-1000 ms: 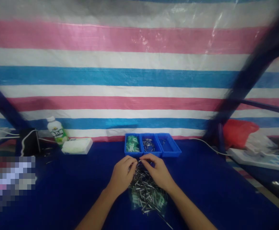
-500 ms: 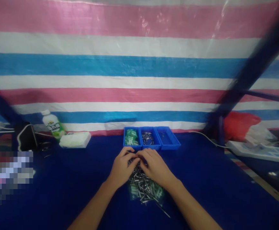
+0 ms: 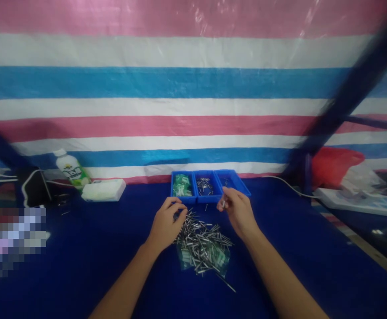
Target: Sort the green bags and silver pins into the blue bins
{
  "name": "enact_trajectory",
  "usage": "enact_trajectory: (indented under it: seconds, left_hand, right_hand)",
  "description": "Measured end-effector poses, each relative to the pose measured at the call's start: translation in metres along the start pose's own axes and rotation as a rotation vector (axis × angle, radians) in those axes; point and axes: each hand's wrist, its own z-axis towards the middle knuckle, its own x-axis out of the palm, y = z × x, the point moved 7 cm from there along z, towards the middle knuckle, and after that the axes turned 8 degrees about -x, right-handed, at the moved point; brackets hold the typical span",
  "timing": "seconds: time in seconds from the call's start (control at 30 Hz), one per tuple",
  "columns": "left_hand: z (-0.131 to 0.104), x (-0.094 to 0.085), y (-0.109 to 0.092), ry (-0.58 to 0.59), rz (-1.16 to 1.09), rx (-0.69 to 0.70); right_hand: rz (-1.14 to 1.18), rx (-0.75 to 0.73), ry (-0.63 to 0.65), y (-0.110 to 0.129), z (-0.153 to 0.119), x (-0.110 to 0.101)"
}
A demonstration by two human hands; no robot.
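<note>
A heap of thin metal pieces lies on the blue table, mixed with small green packets. My left hand rests at the heap's left edge, fingers curled with a gap between thumb and forefinger; nothing shows in it. My right hand is raised right of the heap, in front of the right blue bin, pinching a small metal piece. Beside that bin stand a middle bin with metal pieces and a left bin with green packets. One small piece lies before the middle bin.
At the back left are a white-and-green bottle, a tissue pack and a dark device with cables. A power strip and a red bag lie at the right. A striped sheet hangs behind.
My right hand has moved right, away from my left hand and the heap, with a small metal piece in its fingers. My left hand has stayed near the heap. The view has shifted slightly.
</note>
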Motion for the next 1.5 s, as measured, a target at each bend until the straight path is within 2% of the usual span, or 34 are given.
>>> enact_trajectory:
  seconds: [0.17, 0.33, 0.43, 0.5, 0.57, 0.67, 0.93, 1.2, 1.5]
  left_hand:
    - [0.000, 0.002, -0.001, 0.029, 0.026, -0.002]
    - [0.000, 0.000, -0.002, 0.026, 0.031, 0.016]
    - [0.000, 0.000, -0.001, 0.030, 0.033, 0.013]
    - [0.001, 0.001, 0.000, 0.037, 0.038, 0.002]
    - [0.001, 0.003, 0.000, 0.047, 0.044, 0.000]
    - [0.000, 0.005, -0.001, 0.060, 0.041, 0.005]
    - [-0.001, 0.002, -0.003, 0.065, 0.047, -0.016]
    - [-0.001, 0.002, -0.007, 0.069, 0.048, 0.027]
    - [0.001, 0.001, -0.004, 0.068, 0.058, 0.024]
  right_hand:
    - [-0.088, 0.123, -0.004, -0.016, 0.003, -0.006]
    - [-0.383, 0.020, 0.071, -0.013, 0.006, -0.005]
    - [-0.633, -0.101, 0.230, -0.011, 0.002, 0.003]
    - [-0.939, -0.204, 0.413, -0.014, -0.005, 0.013]
    - [-1.243, -0.231, 0.553, -0.021, -0.012, 0.019]
    - [-1.461, -0.154, 0.567, -0.027, -0.014, 0.017]
    - [-1.597, -0.129, 0.533, -0.020, -0.010, 0.015]
    - [-1.721, -0.105, 0.531, -0.019, -0.017, 0.016]
    - [-1.601, -0.170, 0.655, -0.022, -0.020, 0.017]
